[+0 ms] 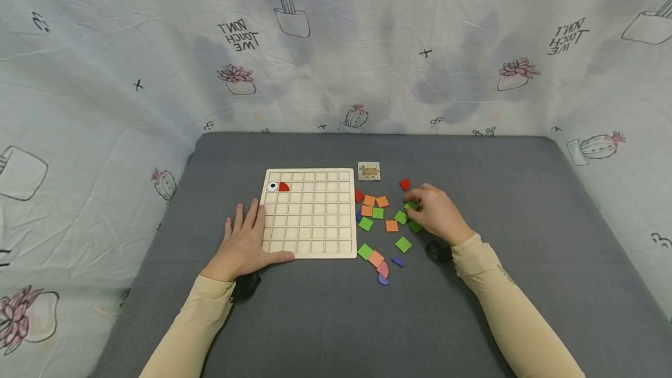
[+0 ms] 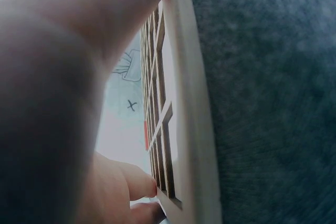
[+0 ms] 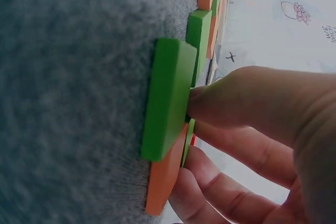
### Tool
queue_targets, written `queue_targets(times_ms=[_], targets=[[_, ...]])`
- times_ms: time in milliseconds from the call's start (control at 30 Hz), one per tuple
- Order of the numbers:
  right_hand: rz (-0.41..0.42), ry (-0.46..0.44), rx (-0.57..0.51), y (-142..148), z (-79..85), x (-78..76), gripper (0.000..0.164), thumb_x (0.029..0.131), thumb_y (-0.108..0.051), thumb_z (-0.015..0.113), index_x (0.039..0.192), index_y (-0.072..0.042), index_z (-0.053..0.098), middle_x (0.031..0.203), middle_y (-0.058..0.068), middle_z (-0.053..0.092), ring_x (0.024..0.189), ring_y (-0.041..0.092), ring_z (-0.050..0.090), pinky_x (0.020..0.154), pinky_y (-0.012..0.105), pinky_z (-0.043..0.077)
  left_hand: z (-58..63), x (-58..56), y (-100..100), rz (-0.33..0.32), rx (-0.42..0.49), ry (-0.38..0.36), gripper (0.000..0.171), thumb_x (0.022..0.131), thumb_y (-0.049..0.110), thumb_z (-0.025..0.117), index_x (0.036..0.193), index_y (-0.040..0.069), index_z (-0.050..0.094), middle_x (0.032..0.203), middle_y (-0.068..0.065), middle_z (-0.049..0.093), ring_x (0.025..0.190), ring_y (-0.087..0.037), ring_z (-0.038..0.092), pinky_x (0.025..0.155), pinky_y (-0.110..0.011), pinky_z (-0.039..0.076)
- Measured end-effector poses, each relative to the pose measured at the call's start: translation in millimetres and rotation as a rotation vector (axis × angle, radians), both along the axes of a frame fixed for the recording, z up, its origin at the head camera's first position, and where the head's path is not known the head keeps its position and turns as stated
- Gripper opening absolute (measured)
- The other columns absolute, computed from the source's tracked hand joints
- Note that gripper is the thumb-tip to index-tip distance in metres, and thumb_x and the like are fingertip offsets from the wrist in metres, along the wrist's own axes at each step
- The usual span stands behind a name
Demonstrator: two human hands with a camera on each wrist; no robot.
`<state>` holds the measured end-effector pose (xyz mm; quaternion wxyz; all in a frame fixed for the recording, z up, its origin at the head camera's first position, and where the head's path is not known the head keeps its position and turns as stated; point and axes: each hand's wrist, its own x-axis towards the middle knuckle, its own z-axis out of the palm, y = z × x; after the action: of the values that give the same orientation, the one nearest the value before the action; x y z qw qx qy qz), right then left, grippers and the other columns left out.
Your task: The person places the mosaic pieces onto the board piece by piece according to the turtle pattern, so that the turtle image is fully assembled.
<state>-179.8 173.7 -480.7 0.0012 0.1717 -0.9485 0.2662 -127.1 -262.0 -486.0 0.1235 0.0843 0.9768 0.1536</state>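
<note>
A green square (image 1: 411, 205) sits at the right side of the loose pieces, pinched between the thumb and fingers of the right hand (image 1: 437, 213). Another green tile (image 1: 415, 226) lies right by the thumb and partly under the hand; from the right wrist, it stands in front of the thumb tip. 1 more green piece (image 1: 401, 217) is just to the left, and a red piece (image 1: 404, 184) lies a little beyond the fingers.

Between this hand and the wooden board (image 1: 310, 255), loose pieces crowd the way: orange squares, more green ones and a red piece (image 1: 359, 195) at the board's right edge. Nearer the person, a pink piece (image 1: 383, 269) and 2 blue pieces (image 1: 397, 261) lie about.

The board's grid holds 2 pieces near its upper left corner, an eye tile (image 1: 272, 186) and a rounded red tile (image 1: 283, 187) just beside it. The left hand (image 1: 242, 247) is spread and relaxed against the board's left and near edges, grasping nothing. A small picture card (image 1: 369, 171) lies past the board's upper right corner, on the gray table (image 1: 315, 319). Cactus-printed cloth (image 1: 388, 34) hangs behind.
</note>
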Motion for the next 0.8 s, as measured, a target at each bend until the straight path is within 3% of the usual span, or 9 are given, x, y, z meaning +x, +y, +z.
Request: queue_targets(times_ms=[467, 800], targets=[[0.001, 0.004, 0.003, -5, 2.6, -3.2, 0.021, 0.090, -0.005, 0.072, 0.109, -0.007, 0.079, 0.100, 0.010, 0.066, 0.080, 0.021, 0.062, 0.070, 0.038, 0.052, 0.5, 0.7, 0, 0.001, 0.001, 0.003, 0.140, 0.075, 0.081, 0.073, 0.164, -0.007, 0.010, 0.173, -0.029, 0.002, 0.156, -0.058, -0.003, 0.119, -0.078, 0.005], [0.013, 0.017, -0.030, -29, 15.0, -5.0, 0.025, 0.090, -0.009, 0.072, 0.115, -0.006, 0.077, 0.104, 0.009, 0.065, 0.086, 0.025, 0.061, 0.073, 0.041, 0.052, 3.8, 1.9, 2, -0.004, 0.001, 0.011, 0.139, 0.075, 0.081, 0.073, 0.164, -0.007, 0.012, 0.172, -0.029, 0.003, 0.156, -0.059, -0.001, 0.119, -0.078, 0.006]])
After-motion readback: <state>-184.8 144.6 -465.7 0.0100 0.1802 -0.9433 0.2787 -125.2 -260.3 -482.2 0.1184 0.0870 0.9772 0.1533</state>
